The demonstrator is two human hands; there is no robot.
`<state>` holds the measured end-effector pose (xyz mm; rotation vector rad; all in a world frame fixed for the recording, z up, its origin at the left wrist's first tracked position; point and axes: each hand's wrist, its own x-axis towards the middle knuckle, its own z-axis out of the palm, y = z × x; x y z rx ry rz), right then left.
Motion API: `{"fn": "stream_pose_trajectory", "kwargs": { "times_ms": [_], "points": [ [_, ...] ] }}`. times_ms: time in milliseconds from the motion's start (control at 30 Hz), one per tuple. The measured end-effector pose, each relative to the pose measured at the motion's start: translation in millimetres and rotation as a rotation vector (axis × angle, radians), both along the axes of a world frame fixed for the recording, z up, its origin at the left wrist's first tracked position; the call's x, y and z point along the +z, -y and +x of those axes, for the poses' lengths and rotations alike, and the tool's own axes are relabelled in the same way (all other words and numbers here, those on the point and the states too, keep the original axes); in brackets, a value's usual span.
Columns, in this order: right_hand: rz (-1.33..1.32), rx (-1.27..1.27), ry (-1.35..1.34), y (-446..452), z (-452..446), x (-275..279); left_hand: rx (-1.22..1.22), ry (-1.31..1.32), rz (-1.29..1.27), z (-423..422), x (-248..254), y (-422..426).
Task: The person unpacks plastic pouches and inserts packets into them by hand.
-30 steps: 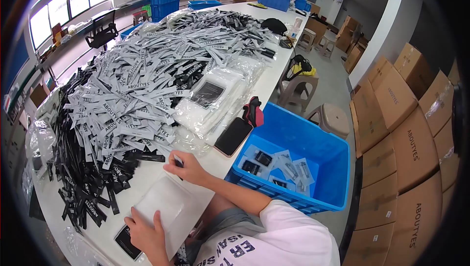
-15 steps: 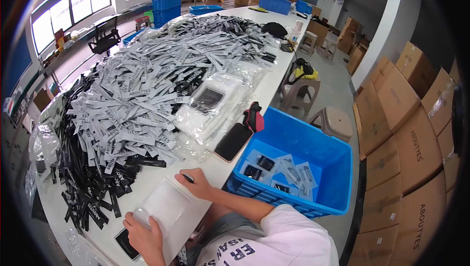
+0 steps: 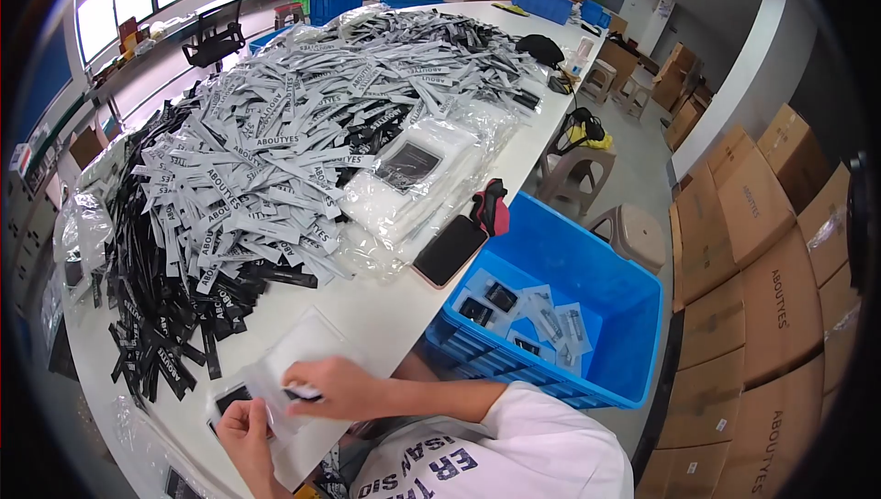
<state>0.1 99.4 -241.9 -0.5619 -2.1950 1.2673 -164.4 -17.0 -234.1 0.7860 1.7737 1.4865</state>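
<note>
Near the table's front edge, my left hand (image 3: 248,433) pinches the edge of a clear plastic bag (image 3: 273,391). Beside it, my right hand (image 3: 328,387) is closed around a small dark and white object (image 3: 303,393), its fingers close to the same bag. Under the bags lies a black card (image 3: 231,398), partly hidden by my left hand. A stack of translucent bags (image 3: 312,338) rests just beyond my hands. Past it spreads a large pile of white and black ABOUTYES packets (image 3: 266,150).
A black phone (image 3: 450,251) and a red-black item (image 3: 491,208) lie at the table's right edge. A blue bin (image 3: 587,269) with several packed bags stands right of the table. Stools (image 3: 629,235) and cardboard boxes (image 3: 775,288) are further right.
My right hand has moved down and left, from the far side of the bag stack to beside my left hand. My left hand now pinches a bag's edge. The view has shifted slightly.
</note>
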Motion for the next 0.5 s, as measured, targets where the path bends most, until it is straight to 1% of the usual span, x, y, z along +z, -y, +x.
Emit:
{"fn": "stream_pose_trajectory", "kwargs": {
  "times_ms": [67, 100, 167, 267, 367, 433, 467, 500],
  "points": [
    [-0.053, 0.036, -0.116, 11.8, -14.2, -3.9, -0.034, -0.023, 0.052, 6.1, -6.1, -3.4],
    [-0.115, 0.082, -0.129, 11.6, -15.1, -2.1, -0.016, 0.009, 0.107, 10.5, -9.7, -4.6],
    [-0.244, 0.177, -0.148, 6.6, -15.5, 6.6, -0.044, 0.045, 0.131, 13.5, -0.6, -3.9],
    [-0.281, 0.201, -0.102, 2.3, -10.6, 16.3, -0.079, 0.054, 0.174, 19.1, 4.9, -4.1],
    [-0.168, 0.161, -0.205, 4.5, -12.4, 11.6, -0.102, 0.055, 0.214, 19.9, 6.3, -4.5],
    [-0.193, 0.135, -0.107, 0.5, -12.0, 12.6, -0.111, 0.079, 0.257, 21.1, 3.9, -5.8],
    [-0.203, 0.124, -0.058, -1.0, -12.2, 11.9, -0.077, 0.051, 0.243, 26.0, 5.9, -8.6],
    [-0.141, 0.066, -0.061, -1.2, -14.1, 8.0, -0.042, 0.022, 0.227, 34.4, 10.0, -12.3]
  ]
}}
